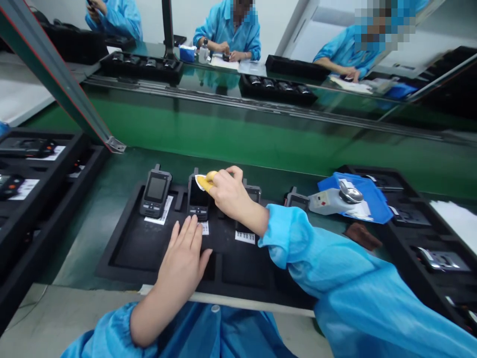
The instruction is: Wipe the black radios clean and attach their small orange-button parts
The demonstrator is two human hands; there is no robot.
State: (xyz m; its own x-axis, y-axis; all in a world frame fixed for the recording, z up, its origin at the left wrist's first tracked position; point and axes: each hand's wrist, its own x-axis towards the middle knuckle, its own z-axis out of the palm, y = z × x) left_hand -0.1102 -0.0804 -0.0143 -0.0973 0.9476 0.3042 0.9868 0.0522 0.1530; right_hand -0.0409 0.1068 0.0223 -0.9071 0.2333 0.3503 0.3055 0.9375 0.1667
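Several black handheld radios with screens lie in a black foam tray. My right hand, with yellow finger cots on its fingertips, pinches a small white wipe against the screen of the second radio from the left. My left hand lies flat with fingers stretched, the fingertips at that radio's lower edge. To the left is another radio on a white barcode label. A third radio is partly hidden behind my right hand, and a fourth radio lies farther right.
A pump bottle rests against a blue bin at the right, near a brown cloth. Foam trays of devices stand left and right. A slanted metal post rises left. Several co-workers sit behind the green partition.
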